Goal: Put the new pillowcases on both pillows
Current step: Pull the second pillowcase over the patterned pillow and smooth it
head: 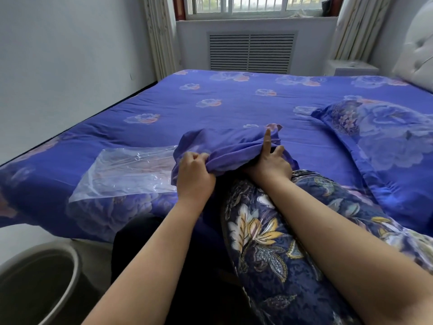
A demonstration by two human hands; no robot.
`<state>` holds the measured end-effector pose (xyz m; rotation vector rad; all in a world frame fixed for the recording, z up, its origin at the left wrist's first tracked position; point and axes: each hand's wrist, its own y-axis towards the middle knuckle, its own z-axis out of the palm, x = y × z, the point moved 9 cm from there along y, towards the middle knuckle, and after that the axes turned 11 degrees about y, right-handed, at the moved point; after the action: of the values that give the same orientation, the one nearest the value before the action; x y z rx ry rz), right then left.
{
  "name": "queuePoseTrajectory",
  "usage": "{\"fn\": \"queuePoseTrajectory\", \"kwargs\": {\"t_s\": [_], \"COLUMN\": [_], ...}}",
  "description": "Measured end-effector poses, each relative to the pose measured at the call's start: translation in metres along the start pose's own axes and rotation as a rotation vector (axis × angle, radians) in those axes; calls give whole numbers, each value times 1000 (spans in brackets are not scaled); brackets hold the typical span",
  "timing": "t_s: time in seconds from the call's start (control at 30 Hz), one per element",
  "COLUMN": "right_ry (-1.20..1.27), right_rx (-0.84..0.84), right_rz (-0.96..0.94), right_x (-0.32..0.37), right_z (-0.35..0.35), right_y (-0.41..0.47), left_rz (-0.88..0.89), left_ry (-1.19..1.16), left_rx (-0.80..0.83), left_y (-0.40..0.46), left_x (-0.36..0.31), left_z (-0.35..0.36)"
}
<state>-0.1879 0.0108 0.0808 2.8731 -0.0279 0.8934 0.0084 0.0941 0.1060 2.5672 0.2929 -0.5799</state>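
Hands at centre frame, both on the plain purple pillowcase, which is bunched over the far end of the dark blue pillow with yellow and white leaf print. I see the left hand fisted tight on the case's gathered edge, fingers curled closed around the fabric. The right hand presses on the pillow at the case's mouth, index finger sticking straight up, thumb out to the side, other fingers tucked under cloth where I cannot tell their grip. That pillow runs from centre to lower right, under the right forearm. A second pillow in blue floral cover lies at right on the blue flowered bedsheet. Clear plastic bag lies flat left of the hands; contents unclear. Round grey bin, lower left, interior dark.
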Motion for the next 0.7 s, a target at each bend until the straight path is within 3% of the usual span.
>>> {"fn": "queuePoseTrajectory", "kwargs": {"t_s": [0.1,0.17,0.27,0.37,0.53,0.57,0.63,0.7], "right_ry": [-40,-64,-83,-72,-9,17,127,352], "right_rx": [9,1,-24,-12,75,136,330,459], "right_rz": [-18,-15,-10,-24,-31,-39,-62,-112], "right_x": [4,4,-1,1,3,0,-4,-5], "right_z": [5,4,0,1,9,14,17,7], "right_y": [-2,-3,-2,-3,-3,1,6,12], "left_rz": [-246,-194,-23,-16,149,97,-78,-107], "left_ry": [-608,-778,-805,-810,-800,-827,-882,-666], "left_rx": [206,404,506,511,821,851,753,585], "left_y": [-3,-17,-28,-26,-31,-28,-13,9], "left_x": [-17,-47,-66,-53,-57,-59,-52,-38], "left_z": [9,26,37,43,43,39,35,32]}}
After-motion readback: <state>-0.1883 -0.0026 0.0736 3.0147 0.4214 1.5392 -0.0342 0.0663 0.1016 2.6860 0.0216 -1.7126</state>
